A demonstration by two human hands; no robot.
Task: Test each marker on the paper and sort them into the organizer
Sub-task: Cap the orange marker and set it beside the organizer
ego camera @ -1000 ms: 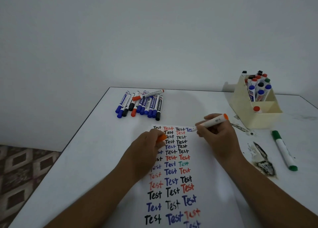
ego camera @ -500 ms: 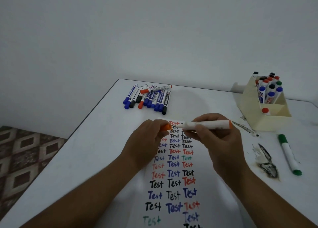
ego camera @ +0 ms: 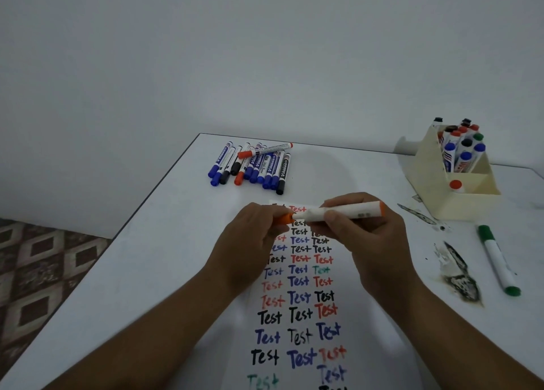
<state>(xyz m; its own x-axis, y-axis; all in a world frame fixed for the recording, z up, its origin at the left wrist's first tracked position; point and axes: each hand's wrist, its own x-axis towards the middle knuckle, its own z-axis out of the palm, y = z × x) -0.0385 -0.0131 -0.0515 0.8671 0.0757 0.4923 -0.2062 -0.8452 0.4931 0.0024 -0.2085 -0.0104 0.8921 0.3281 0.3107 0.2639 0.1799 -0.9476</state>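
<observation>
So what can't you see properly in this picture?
- Head view: the marker tip, hidden where the left hand brings the orange cap.
- Words on the paper under both hands; bottom rows cut off by the edge.
- Labels on the pile of markers, too small.
- Bottoms of markers inside the organizer.

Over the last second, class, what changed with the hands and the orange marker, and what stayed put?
The right hand lifted the white orange-ended marker off the paper and turned it level; the left hand brought the orange cap to its tip. The marker pile, organizer and green marker stayed.
</observation>
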